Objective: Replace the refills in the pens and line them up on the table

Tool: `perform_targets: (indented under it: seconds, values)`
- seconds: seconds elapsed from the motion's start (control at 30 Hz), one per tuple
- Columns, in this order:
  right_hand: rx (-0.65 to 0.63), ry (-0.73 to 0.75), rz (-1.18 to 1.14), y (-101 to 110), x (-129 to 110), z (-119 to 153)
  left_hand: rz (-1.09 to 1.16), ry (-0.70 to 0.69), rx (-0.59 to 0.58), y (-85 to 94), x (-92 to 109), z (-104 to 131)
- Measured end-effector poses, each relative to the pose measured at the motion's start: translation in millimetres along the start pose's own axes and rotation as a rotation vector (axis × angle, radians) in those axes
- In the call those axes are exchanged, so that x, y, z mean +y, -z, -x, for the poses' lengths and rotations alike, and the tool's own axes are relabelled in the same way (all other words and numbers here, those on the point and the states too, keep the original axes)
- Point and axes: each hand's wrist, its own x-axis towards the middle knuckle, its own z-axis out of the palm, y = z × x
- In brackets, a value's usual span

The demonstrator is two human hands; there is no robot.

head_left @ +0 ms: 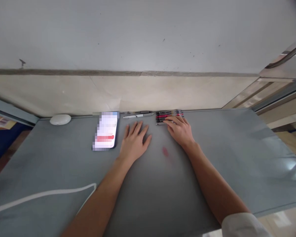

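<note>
My left hand (134,142) lies on the grey tabletop with its fingers spread, holding nothing. Just beyond its fingertips are a white pen (138,116) and a dark pen (140,112) near the wall. My right hand (180,130) has its fingers bent over the nearest pen (160,123) of a row, thumb and index finger closed on it. The other pens (162,116), several in black, red and grey, lie side by side behind it, partly covered by my fingers. To the left of my left hand, a phone (106,131) rests with its screen lit.
A white rounded object (60,119) sits at the back left of the table (143,197). A white cable (44,193) runs across the front left, passing by my left forearm. The wall (148,92) closes off the back edge. A reddish mark (165,151) is on the tabletop between my hands.
</note>
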Motion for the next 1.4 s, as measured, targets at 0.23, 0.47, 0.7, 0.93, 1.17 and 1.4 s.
perform_targets:
  seconds: [0.23,0.47,0.7,0.93,1.17,1.4]
  values:
    - [0.008,0.022,-0.008,2,-3,0,-0.015,0.003,0.004,-1.1,0,1]
    - [-0.062,0.154,-0.100,9,-28,-5,-0.029,0.005,0.017,0.9,2,2]
    - [-0.084,0.167,-0.102,-1,-38,-3,-0.032,0.002,0.033,-0.5,1,3]
    - [-0.103,0.152,-0.139,-2,-38,-2,-0.044,0.016,0.031,-0.4,-1,0]
    - [-0.098,0.144,-0.185,0,-37,-3,-0.066,0.033,0.123,2.2,-10,-24]
    - [-0.098,0.138,-0.197,-2,-36,-2,-0.099,-0.007,0.142,1.2,-28,-47]
